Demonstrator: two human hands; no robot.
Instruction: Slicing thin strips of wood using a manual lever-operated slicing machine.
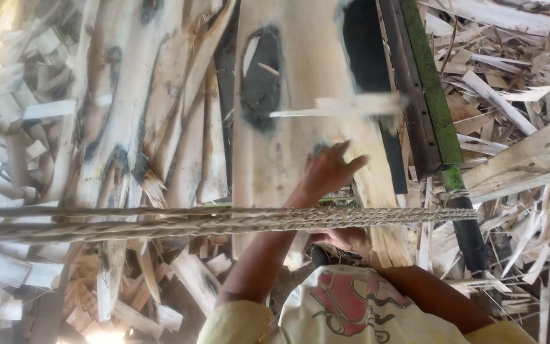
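Pale wood fills my view: a broad, light-coloured plank with a dark oval knot runs away from me, beside a green and black metal bar. I see my left hand lying on the plank with its fingers spread. A blurred, splintery white wood sliver sits just beyond those fingers. My right hand is lower on the plank, half hidden behind a braided straw rope; I cannot tell its grip. Wood offcuts lie scattered about.
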